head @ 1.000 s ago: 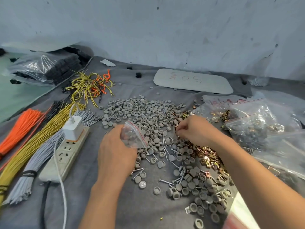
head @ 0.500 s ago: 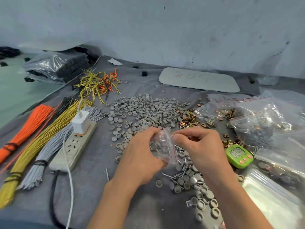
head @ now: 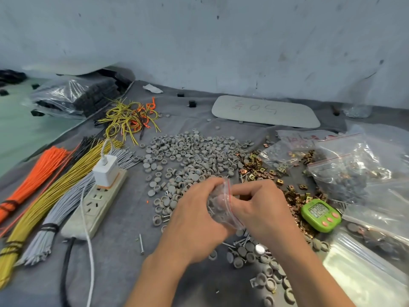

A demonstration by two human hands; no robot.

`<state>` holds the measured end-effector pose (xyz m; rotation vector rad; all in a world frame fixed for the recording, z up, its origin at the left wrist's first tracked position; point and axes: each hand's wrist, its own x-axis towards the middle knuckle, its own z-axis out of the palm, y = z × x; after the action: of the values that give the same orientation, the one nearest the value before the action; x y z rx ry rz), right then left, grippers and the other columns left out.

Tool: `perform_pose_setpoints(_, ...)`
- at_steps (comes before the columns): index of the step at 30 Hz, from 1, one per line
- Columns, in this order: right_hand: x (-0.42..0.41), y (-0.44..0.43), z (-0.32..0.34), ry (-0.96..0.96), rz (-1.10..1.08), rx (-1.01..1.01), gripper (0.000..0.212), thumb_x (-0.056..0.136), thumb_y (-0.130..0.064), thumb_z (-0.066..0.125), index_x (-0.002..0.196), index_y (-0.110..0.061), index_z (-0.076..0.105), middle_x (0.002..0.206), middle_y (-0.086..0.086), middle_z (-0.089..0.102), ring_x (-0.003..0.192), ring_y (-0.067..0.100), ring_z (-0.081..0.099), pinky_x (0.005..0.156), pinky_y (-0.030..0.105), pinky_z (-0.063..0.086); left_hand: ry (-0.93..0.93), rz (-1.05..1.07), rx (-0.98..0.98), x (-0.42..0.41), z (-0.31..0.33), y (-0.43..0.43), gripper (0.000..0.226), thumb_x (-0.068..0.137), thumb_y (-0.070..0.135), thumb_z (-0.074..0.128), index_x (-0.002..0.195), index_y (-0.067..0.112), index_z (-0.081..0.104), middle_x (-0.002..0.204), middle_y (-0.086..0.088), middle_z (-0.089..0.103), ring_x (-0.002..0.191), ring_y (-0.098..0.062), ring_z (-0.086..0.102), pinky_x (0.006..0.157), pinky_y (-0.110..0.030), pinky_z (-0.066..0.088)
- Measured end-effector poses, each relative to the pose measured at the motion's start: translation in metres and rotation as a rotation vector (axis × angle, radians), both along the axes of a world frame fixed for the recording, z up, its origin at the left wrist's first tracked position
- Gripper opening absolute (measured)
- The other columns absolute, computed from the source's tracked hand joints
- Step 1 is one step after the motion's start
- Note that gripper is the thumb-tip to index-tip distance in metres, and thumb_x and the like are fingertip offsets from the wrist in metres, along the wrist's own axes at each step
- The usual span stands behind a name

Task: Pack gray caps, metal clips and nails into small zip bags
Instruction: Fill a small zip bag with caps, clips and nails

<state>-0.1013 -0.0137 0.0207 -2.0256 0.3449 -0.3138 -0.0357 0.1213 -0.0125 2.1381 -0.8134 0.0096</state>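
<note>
Your two hands meet above the bench [head: 115,269], which is draped in gray cloth, with a small zip bag [head: 221,214] caught between them. Your left hand [head: 194,220] has its grip curled round the bag's left side, fingers folded over the clear plastic. Your right hand [head: 263,209] pinches the bag along its red-striped mouth, thumb and forefinger closed on the edge. The bag is held clear of the cloth. Its contents are too blurred to make out.

The gray caps [head: 194,156] spread in a broad heap just behind your knuckles, and more of them lie scattered toward the near right corner. The metal clips [head: 254,168], brass-coloured, lie to the right of the caps and run down past your right wrist. The nails [head: 240,241] lie in a loose cluster on the cloth below the bag, between your wrists. One lone nail [head: 141,243] sits apart to the left.

A green timer [head: 319,214] rests near your right hand, at the edge of the clips. Larger filled bags [head: 349,171] crowd the right side. On the left, a power strip [head: 95,204] carries a white charger [head: 105,171]. Beside it lie bundled orange wires [head: 33,180], yellow wires [head: 44,202] and gray wires [head: 55,216]. A tangle of loose wires [head: 130,118] lies farther back. A gray board [head: 265,113] with handwriting on it rests near the wall.
</note>
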Motion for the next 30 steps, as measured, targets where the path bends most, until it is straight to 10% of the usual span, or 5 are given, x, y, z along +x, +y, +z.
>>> perform_pose_setpoints(7,-0.001,-0.010,0.001,-0.136,-0.174,0.018,0.021,0.090,-0.028,0.076,0.078,-0.045,0.081,0.071,-0.015,0.076,0.070,0.013,0.069,0.065,0.033,0.058,0.061,0.073,-0.113,0.005,0.003,0.010,0.044,0.060,0.053,0.072,0.101,0.043,0.059,0.092,0.024,0.069,0.081,0.003,0.066,0.064,-0.019,0.049)
perform_pose_setpoints(10,-0.007,-0.023,-0.007,0.135,-0.181,-0.313,0.017,0.091,-0.030,0.073,0.079,-0.040,0.080,0.074,-0.020,0.074,0.064,0.009,0.067,0.061,0.020,0.057,0.057,0.200,-0.139,0.008,0.005,0.018,0.043,0.064,0.051,0.076,0.105,0.049,0.061,0.099,0.033,0.067,0.088,0.015,0.061,0.068,-0.005,0.044)
perform_pose_setpoints(15,-0.011,-0.020,-0.019,0.541,0.051,-0.622,0.015,0.090,-0.044,0.071,0.102,-0.035,0.072,0.105,-0.013,0.071,0.090,0.013,0.066,0.083,0.030,0.055,0.019,0.412,-0.076,0.011,0.004,0.026,0.052,0.081,0.028,0.079,0.126,0.042,0.056,0.110,0.016,0.062,0.102,-0.006,0.056,0.084,-0.024,0.041)
perform_pose_setpoints(30,-0.019,-0.026,-0.024,0.427,-0.106,-0.717,0.013,0.094,-0.030,0.059,0.084,-0.038,0.057,0.087,-0.016,0.066,0.079,0.014,0.058,0.087,0.034,0.046,0.023,0.408,0.086,0.012,-0.002,0.022,0.064,0.083,0.025,0.077,0.139,0.039,0.047,0.123,0.007,0.058,0.115,-0.016,0.052,0.095,-0.033,0.043)
